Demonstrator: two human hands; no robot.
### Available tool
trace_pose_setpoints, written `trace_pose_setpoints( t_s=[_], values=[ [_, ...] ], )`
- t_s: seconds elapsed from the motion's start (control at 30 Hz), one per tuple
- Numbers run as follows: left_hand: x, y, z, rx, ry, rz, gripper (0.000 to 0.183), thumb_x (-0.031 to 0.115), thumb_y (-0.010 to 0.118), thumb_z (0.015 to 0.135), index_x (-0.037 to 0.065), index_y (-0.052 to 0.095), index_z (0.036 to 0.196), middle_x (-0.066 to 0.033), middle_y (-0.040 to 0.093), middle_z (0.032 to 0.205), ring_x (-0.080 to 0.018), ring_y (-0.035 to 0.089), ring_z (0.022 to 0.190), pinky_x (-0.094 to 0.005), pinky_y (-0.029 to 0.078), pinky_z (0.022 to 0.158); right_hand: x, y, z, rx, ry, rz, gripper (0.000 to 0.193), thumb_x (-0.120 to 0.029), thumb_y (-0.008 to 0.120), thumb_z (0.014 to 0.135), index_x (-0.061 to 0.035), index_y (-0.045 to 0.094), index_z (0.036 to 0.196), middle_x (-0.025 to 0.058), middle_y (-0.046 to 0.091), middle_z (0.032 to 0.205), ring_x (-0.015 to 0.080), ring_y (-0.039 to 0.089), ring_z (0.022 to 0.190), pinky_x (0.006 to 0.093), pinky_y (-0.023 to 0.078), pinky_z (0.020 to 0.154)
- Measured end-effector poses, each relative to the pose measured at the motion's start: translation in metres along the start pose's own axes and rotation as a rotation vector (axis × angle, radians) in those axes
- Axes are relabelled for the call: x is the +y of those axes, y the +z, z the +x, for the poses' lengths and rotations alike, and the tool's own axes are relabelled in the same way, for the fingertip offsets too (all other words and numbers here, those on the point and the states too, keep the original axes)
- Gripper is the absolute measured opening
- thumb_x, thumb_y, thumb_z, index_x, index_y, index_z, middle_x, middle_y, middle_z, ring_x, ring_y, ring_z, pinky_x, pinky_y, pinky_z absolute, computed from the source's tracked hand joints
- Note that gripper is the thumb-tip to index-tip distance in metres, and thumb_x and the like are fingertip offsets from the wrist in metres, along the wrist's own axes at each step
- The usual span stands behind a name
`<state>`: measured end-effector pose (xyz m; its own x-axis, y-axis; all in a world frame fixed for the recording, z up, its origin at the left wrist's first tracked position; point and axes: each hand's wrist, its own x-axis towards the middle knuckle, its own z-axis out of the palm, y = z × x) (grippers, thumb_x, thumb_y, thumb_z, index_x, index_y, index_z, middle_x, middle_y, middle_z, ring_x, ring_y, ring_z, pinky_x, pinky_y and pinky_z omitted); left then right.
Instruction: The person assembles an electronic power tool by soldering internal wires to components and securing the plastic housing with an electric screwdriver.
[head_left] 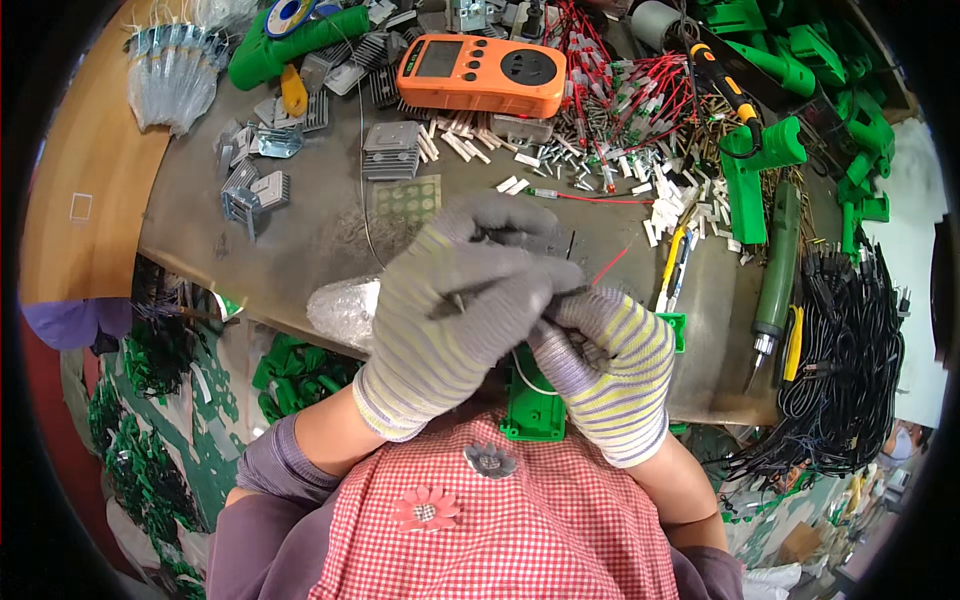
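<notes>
Both hands wear grey knit gloves with yellow stripes and meet fingertip to fingertip above the bench's near edge. My left hand is closed in a pinch; what lies between its fingers is hidden. Closed beside it, my right hand pinches thin wires. A red wire and a short black wire stick up from where the fingertips meet. Below the hands sits an open green plastic housing, close to my apron. A white cable curves over it. Part of a smaller green piece shows beside my right hand.
An orange meter lies at the back, near red-wired connectors and white ceramic pieces. Metal heat sinks stand left of centre. To the right are a green electric screwdriver and bundled black cables. Bubble wrap lies by my left hand.
</notes>
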<state>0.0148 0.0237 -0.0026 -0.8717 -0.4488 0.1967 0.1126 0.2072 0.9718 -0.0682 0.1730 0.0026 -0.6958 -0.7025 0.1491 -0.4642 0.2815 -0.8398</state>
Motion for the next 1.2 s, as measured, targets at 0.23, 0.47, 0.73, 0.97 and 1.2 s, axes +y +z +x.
trace_pose_setpoints(
  t_s=[0.23,0.47,0.73,0.97,1.2],
  values=[
    [0.001,-0.014,-0.005,0.046,0.009,0.167,0.026,0.021,0.071,0.088,0.002,0.073,0.105,-0.0133,0.066,0.117,-0.0222,0.06,0.112,-0.0344,0.046,0.097,0.0,0.0,-0.001,0.019,0.04,0.014,0.013,-0.014,0.077,0.081,-0.0031,0.074,0.087,0.0142,0.07,0.077,0.0298,0.068,0.067,0.0364,0.053,0.062],
    [0.007,-0.003,-0.005,0.017,-0.109,0.105,0.014,0.002,0.076,0.078,0.002,0.076,0.092,-0.0129,0.067,0.116,-0.0177,0.066,0.1,-0.0299,0.051,0.089,0.003,0.0,-0.002,0.056,-0.02,-0.032,0.014,-0.014,0.079,0.08,-0.004,0.072,0.087,0.0125,0.069,0.076,0.0297,0.067,0.065,0.0363,0.053,0.06],
    [-0.002,-0.001,-0.002,-0.012,-0.007,0.177,0.009,0.008,0.075,0.082,0.003,0.076,0.09,-0.0114,0.067,0.115,-0.0131,0.067,0.085,-0.0236,0.053,0.074,0.003,0.0,-0.004,0.065,-0.016,-0.044,0.014,-0.015,0.08,0.08,-0.0056,0.071,0.084,0.011,0.066,0.072,0.0289,0.065,0.062,0.0368,0.05,0.057],
    [0.003,-0.001,0.001,-0.031,-0.111,0.114,0.01,0.009,0.074,0.083,0.002,0.075,0.09,-0.0098,0.067,0.114,-0.0045,0.061,0.068,-0.0188,0.048,0.059,0.004,-0.001,-0.003,0.064,-0.037,-0.048,0.013,-0.015,0.08,0.08,-0.0063,0.071,0.084,0.011,0.066,0.073,0.029,0.065,0.062,0.0364,0.05,0.058],
    [0.002,-0.007,0.003,-0.084,-0.12,0.071,0.009,0.009,0.073,0.083,0.002,0.073,0.088,-0.0102,0.065,0.114,-0.0084,0.063,0.078,-0.021,0.05,0.066,0.005,-0.012,0.0,0.034,-0.193,-0.2,0.017,-0.015,0.081,0.078,-0.0072,0.072,0.091,0.0092,0.069,0.08,0.0281,0.067,0.067,0.0356,0.053,0.061]
  ],
)
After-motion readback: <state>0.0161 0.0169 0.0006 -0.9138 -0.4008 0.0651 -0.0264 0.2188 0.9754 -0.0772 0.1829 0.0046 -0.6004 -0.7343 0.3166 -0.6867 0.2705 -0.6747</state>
